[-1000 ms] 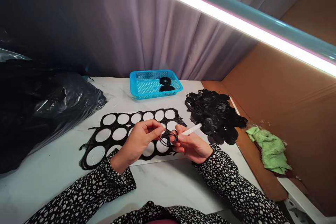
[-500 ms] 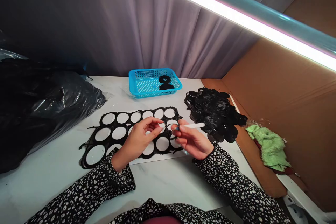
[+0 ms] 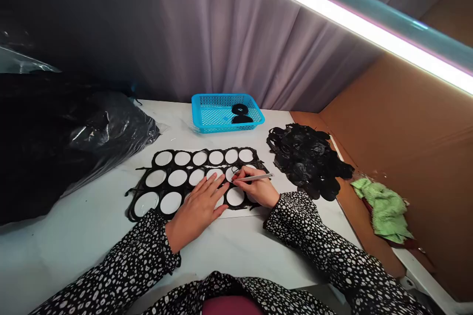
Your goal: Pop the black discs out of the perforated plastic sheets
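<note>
A black sheet with rows of round cut-outs [image 3: 169, 190] lies on the table, and white shows through its holes. My left hand [image 3: 199, 206] rests flat on it with the fingers stretched out. Just to the right, my right hand [image 3: 258, 188] is closed in a pen grip round a slim, pale, pen-like tool [image 3: 256, 176]. The tool's tip points left, down at the black sheet near a middle-row hole. A thin black strand [image 3: 235, 171] curls beside the fingertips. What kind of tool it is, I cannot make out.
A blue plastic basket [image 3: 195, 120] holding black round pieces stands behind. To the right lies a heap of black discs and scraps [image 3: 306, 157]. A green cloth [image 3: 384, 209] lies near the cardboard wall [image 3: 414, 133]. A large black bag [image 3: 92, 142] fills the left side.
My left hand has come down from a raised, curled pose to lie flat on the black sheet. My right hand has lowered and turned, bringing the tool's tip down to the sheet.
</note>
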The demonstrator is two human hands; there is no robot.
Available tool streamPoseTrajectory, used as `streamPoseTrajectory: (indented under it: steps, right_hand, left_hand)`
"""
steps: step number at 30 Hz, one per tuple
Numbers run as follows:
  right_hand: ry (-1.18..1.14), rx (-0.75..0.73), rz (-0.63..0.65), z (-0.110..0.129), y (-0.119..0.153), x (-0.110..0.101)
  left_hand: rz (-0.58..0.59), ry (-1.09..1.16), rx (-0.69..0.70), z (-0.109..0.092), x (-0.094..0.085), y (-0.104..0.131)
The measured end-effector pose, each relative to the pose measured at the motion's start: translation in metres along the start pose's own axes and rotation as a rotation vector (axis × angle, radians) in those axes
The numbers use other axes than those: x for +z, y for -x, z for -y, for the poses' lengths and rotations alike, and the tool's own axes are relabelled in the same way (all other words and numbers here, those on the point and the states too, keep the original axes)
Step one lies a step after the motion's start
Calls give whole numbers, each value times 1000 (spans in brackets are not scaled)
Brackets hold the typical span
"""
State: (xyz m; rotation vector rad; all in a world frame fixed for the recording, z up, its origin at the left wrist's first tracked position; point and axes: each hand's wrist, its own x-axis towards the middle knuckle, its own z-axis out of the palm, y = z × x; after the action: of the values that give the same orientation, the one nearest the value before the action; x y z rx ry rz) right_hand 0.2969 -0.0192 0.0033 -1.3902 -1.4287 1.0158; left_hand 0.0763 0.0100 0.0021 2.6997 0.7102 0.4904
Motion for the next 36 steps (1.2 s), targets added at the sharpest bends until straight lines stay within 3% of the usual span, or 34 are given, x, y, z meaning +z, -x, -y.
streamPoseTrajectory:
  steps: [15,17,22,25,33,36]
  right_hand:
    - [177,-71,43,0,-2,-1]
    - [280,-123,49,2,0,1]
    - [790,-376,148,5,5,9]
    - [903,-456,141,3,-2,2]
    - [550,-156,-83,6,-24,-34]
    - [466,-95,-238,-4,-24,-43]
  left_hand:
    - [-8,-134,33,3,9,4]
    - [-27,-155,36,3,10,4]
    - [-44,-188,40,4,14,6]
    - [-42,-187,37,4,13,6]
    - [-8,-158,26,2,7,5]
    - [-1,-152,22,2,6,5]
